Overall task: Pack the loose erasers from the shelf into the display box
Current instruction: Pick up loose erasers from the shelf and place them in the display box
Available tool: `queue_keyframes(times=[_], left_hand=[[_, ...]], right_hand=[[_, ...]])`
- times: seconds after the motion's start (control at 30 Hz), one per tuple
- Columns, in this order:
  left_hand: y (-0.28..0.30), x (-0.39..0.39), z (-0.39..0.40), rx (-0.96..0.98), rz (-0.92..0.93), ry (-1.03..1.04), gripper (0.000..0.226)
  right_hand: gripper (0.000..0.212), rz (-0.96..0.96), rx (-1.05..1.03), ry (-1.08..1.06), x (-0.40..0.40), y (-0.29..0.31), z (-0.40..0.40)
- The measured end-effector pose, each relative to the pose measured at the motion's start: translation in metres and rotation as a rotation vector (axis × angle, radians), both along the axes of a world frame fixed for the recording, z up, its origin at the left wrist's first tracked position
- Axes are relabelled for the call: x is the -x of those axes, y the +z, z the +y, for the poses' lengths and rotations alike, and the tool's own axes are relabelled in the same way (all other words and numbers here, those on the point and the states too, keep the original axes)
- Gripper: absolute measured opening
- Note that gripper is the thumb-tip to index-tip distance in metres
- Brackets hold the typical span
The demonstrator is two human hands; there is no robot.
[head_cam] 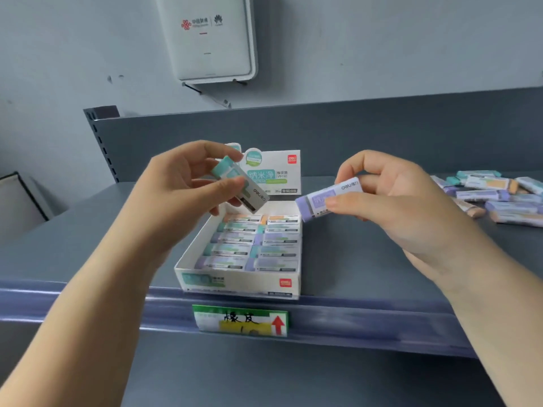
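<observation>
The white display box (188, 251) stands at the shelf's front edge with its lid flap upright at the back. Two columns of wrapped erasers (252, 245) lie inside it. My left hand (182, 189) holds a teal-ended eraser (235, 180) tilted above the box's far left corner. My right hand (390, 201) grips a purple-ended eraser (320, 201) just above the box's right rear corner. A pile of loose erasers (496, 198) in teal, purple and orange lies on the shelf at the far right.
The grey shelf (367, 259) has a raised front lip carrying a green price label (241, 320). A grey back panel rises behind the box. A white router (208, 39) hangs on the wall above. A lower shelf shows underneath.
</observation>
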State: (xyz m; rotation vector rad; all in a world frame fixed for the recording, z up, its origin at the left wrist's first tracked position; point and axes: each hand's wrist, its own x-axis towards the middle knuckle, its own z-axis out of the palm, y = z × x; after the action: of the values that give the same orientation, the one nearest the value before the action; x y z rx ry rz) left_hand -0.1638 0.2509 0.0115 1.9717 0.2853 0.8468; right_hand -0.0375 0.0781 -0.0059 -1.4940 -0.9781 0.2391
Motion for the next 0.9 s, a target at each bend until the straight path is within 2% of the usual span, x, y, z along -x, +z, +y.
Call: queue_keyframes(times=[0.13, 0.27, 0.43, 0.63, 0.9], left_hand=[[-0.004, 0.010, 0.032, -0.030, 0.015, -0.062, 0.007], [-0.004, 0.015, 0.052, -0.045, 0.042, -0.128, 0.014], [-0.005, 0.007, 0.069, -0.108, 0.157, -0.182, 0.006], [-0.005, -0.011, 0.081, -0.219, 0.271, -0.159, 0.007], [-0.014, -0.016, 0.085, -0.272, 0.286, -0.161, 0.009]], right_hand=[[0.016, -0.019, -0.013, -0.034, 0.012, -0.004, 0.025], [0.017, -0.034, -0.013, -0.077, 0.022, -0.006, 0.040], [0.017, -0.026, 0.004, -0.165, 0.028, -0.006, 0.053], [0.016, -0.019, 0.074, -0.240, 0.029, -0.007, 0.058], [0.014, -0.068, 0.181, -0.233, 0.028, 0.001, 0.064]])
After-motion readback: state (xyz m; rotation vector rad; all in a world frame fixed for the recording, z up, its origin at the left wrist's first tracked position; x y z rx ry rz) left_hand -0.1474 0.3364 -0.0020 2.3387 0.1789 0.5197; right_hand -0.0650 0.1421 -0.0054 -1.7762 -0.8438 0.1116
